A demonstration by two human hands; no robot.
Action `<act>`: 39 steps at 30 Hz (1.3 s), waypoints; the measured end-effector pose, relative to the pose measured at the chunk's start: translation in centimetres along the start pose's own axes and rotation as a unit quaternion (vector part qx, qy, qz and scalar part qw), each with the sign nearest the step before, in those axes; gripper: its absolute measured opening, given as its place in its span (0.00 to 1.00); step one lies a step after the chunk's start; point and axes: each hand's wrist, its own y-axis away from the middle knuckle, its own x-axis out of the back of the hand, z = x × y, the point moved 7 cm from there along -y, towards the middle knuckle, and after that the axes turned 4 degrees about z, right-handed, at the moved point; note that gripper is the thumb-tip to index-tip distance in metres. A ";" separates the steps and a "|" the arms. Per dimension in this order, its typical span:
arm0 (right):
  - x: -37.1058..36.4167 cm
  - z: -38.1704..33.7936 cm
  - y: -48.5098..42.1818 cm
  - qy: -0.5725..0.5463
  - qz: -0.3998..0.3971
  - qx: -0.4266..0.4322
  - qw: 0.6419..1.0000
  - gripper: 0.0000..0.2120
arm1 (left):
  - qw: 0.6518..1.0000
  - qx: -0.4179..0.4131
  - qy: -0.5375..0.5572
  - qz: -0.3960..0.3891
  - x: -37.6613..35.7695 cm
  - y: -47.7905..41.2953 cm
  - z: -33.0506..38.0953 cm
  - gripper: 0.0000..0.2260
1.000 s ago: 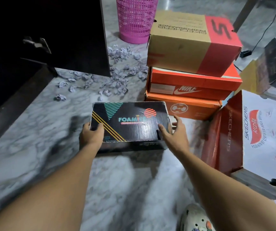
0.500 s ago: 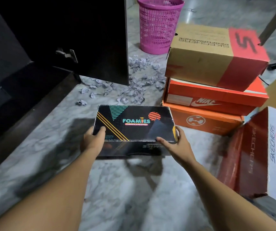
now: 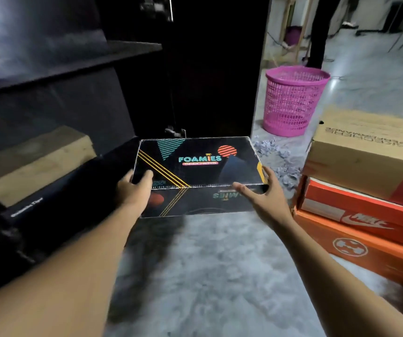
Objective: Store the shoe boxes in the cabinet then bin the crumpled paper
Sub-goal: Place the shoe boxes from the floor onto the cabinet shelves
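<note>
The left hand and right hand grip the black box at its 2 near corners, thumbs on the lid and fingers round the sides. They hold it off the floor, just in front of the open cabinet. A stack of 3 boxes stands at the right, and crumpled paper lies beside the pink bin.
</note>
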 end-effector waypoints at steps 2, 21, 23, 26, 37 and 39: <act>-2.1 -3.6 -2.7 0.007 -0.016 0.026 1.000 0.37 | 1.000 0.002 0.025 0.015 1.7 -2.0 2.2 0.27; -31.7 -15.8 -14.7 -0.105 -0.241 0.105 0.959 0.43 | 0.921 0.029 0.119 0.370 18.9 -12.7 4.6 0.24; -34.4 -16.6 -14.4 -0.126 -0.254 0.131 0.950 0.41 | 0.907 0.034 0.141 0.396 20.4 -13.5 4.3 0.23; -38.3 -16.8 -14.0 -0.133 -0.272 0.137 0.943 0.42 | 0.902 0.031 0.103 0.419 22.3 -14.4 4.1 0.26; -44.2 -16.5 -12.2 -0.089 -0.187 0.123 0.971 0.40 | 0.801 -0.151 -0.389 0.430 21.2 -16.4 4.0 0.25; -43.6 -16.1 -11.8 -0.037 -0.124 0.125 0.984 0.39 | 0.761 -0.192 -0.485 0.386 19.4 -16.5 3.3 0.27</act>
